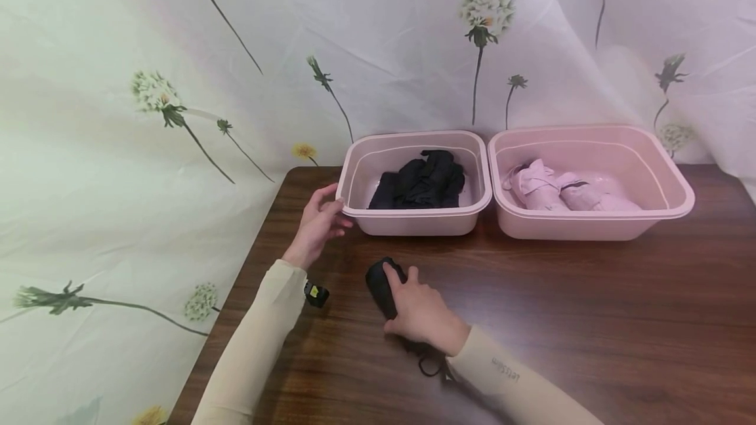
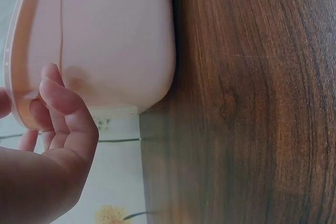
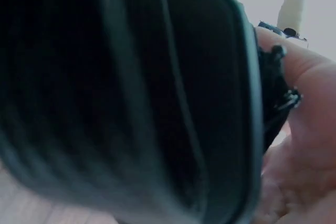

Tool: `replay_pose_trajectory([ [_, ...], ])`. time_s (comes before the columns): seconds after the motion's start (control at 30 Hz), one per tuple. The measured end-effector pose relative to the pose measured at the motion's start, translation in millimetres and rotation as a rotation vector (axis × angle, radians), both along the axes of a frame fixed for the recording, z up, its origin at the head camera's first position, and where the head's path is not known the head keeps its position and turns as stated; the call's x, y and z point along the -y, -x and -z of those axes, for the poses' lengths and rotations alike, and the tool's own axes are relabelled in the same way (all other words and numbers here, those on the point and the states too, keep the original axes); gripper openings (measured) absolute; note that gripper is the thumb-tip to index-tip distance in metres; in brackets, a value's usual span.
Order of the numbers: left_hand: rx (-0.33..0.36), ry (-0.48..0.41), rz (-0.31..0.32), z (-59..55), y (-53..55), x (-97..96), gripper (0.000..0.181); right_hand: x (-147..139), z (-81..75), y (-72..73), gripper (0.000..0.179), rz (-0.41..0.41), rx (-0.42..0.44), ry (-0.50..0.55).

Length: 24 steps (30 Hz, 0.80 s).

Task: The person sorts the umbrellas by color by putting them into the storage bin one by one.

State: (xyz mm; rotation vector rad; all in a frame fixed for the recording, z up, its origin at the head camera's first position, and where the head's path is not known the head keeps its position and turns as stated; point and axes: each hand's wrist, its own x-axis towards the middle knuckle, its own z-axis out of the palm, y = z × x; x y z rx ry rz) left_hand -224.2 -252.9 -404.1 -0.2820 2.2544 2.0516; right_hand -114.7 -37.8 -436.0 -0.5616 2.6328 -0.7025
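My right hand (image 1: 422, 310) grips a black folded umbrella (image 1: 380, 288) from above, over the table in front of the left basin. A thin cord loop (image 1: 430, 366) hangs by the wrist. Up close in the right wrist view, the umbrella (image 3: 215, 87) fills most of the picture, with the palm on its right. My left hand (image 1: 315, 227) holds the near left corner of the smaller pink basin (image 1: 416, 223), fingers bent against its outer wall. Inside that basin lies a heap of black fabric-covered items (image 1: 422, 182), too dark to separate.
A larger pink basin (image 1: 590, 227) stands right beside the smaller one, holding pink fabric bundles (image 1: 537, 189). Both are on a dark wood table (image 1: 590, 313), against a flower-printed curtain (image 1: 401, 38). The table's left edge runs close by the left forearm.
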Motion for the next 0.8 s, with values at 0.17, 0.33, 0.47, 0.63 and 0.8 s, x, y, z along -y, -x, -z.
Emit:
replay_pose_trajectory([
  [0.17, 0.006, 0.027, -0.002, -0.3, -0.1, 0.5, 0.047, -3, 1.5, 0.6, 0.105, 0.000, 0.018, 0.030],
  [0.33, 0.000, 0.021, 0.004, 0.6, 0.3, 0.6, 0.047, -7, 1.2, -1.0, 0.104, 0.004, 0.018, 0.066],
  [0.47, -0.002, 0.014, 0.002, 0.8, 0.3, 0.4, 0.047, -10, -1.0, -2.1, 0.104, 0.006, 0.007, 0.102],
  [0.63, -0.004, 0.021, -0.003, 0.3, -0.4, 0.2, 0.046, -16, -7.7, -1.3, 0.101, 0.004, -0.021, 0.147],
  [0.8, -0.005, 0.013, 0.001, 0.3, 0.0, 0.6, 0.046, -23, -17.5, 2.0, 0.100, 0.013, -0.046, 0.195],
])
